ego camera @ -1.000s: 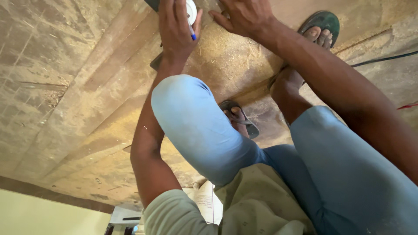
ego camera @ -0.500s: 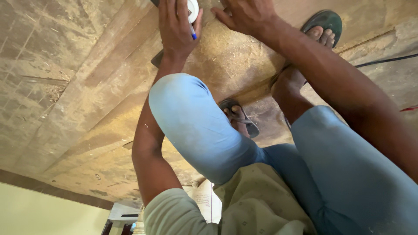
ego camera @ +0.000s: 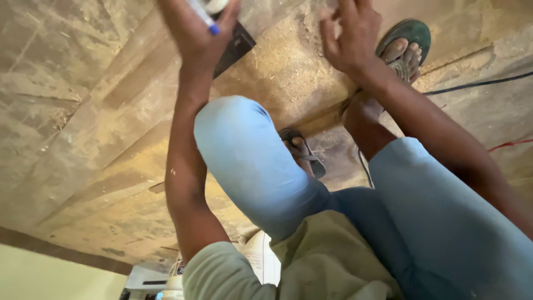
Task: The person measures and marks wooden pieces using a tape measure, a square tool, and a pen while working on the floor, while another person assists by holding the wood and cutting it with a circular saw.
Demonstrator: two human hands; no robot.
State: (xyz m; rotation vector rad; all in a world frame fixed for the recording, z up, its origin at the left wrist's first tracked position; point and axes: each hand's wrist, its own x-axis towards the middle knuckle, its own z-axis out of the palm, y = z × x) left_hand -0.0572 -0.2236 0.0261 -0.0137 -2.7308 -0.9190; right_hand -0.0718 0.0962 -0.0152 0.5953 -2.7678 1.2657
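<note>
I crouch over a dusty wooden board [ego camera: 89,128] on the floor. My left hand [ego camera: 197,33] is raised near the top edge, closed around a small white object [ego camera: 214,5] and a marker with a blue tip [ego camera: 202,16]. A dark flat piece [ego camera: 236,47] lies on the board just beside that hand. My right hand [ego camera: 350,39] hovers with fingers spread over the sawdust-covered board, holding nothing. My knees in light blue trousers [ego camera: 250,166] fill the middle of the view.
My feet wear sandals: one [ego camera: 408,41] at the top right, the other [ego camera: 302,150] under my left knee. A black cable [ego camera: 477,84] and a red wire [ego camera: 508,144] cross the floor at the right. A pale wall strip [ego camera: 50,275] runs along the lower left.
My left hand has shifted up and toward the top edge with the white object and marker. My right hand has lifted off the board and spread its fingers.
</note>
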